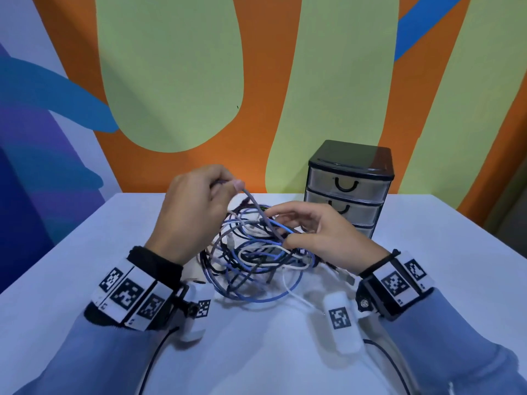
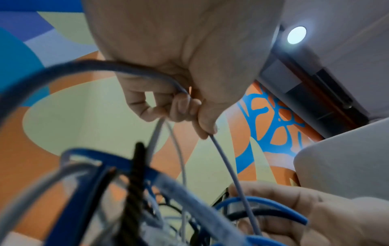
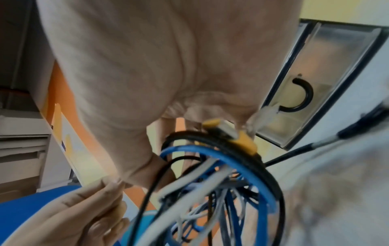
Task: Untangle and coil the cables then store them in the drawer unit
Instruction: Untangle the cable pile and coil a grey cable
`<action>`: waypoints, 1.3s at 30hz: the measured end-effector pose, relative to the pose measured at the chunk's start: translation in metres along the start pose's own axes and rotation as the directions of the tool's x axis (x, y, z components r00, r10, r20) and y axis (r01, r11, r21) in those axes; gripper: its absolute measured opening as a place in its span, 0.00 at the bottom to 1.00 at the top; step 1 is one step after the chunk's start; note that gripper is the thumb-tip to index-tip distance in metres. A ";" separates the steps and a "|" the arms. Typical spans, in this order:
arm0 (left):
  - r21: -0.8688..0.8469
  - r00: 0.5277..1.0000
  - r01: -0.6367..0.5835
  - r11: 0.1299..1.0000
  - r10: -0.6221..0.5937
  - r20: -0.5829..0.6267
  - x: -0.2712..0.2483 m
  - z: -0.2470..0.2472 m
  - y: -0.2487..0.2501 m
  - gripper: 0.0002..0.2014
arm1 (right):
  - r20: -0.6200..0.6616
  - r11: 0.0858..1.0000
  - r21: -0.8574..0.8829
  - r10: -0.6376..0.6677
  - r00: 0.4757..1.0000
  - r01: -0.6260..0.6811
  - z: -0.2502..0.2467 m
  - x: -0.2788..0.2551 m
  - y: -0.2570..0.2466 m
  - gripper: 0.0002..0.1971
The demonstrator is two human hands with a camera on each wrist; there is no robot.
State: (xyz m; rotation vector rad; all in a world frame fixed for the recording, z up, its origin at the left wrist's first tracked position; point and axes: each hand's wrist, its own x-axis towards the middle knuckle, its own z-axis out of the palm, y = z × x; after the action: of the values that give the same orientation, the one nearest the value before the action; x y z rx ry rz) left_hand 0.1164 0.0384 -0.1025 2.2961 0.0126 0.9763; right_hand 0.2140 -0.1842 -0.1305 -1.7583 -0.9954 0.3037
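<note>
A tangle of blue, white, black and grey cables (image 1: 256, 255) lies in the middle of the white table (image 1: 85, 266). My left hand (image 1: 228, 185) is raised above the tangle's far left and pinches a grey cable (image 1: 256, 208), which runs taut down to my right hand (image 1: 285, 235). The right hand's thumb and curled fingers pinch that cable at the tangle's right side. In the left wrist view the left hand (image 2: 181, 106) grips the grey cable (image 2: 231, 174). The right wrist view has blue and black loops (image 3: 221, 174) under my right hand (image 3: 147, 83).
A black drawer unit (image 1: 349, 189) with three clear drawers, all closed, stands at the table's far right, just behind my right hand. A yellow-booted plug (image 3: 231, 133) sits on top of the loops. The painted wall rises behind the table.
</note>
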 end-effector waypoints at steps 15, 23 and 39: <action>-0.243 0.977 0.002 0.970 0.050 0.207 -0.004 -0.005 0.008 0.07 | -0.118 0.945 0.137 0.314 0.942 -0.298 0.003 0.008 0.017 0.14; 0.146 0.843 0.035 0.989 -0.108 0.527 -0.007 0.000 0.001 0.11 | -0.021 0.784 0.581 0.283 0.959 -0.219 -0.001 0.003 0.006 0.21; 0.089 0.802 0.141 0.986 -0.167 0.574 -0.003 0.004 -0.012 0.10 | -0.056 0.992 -0.045 0.115 0.992 -0.118 0.007 0.007 0.023 0.15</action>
State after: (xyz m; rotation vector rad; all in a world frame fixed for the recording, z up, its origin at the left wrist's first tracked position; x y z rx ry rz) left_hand 0.1196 0.0450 -0.1139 2.4960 -0.0355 0.1604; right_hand 0.2250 -0.1767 -0.1521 -1.8624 -0.8699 0.3071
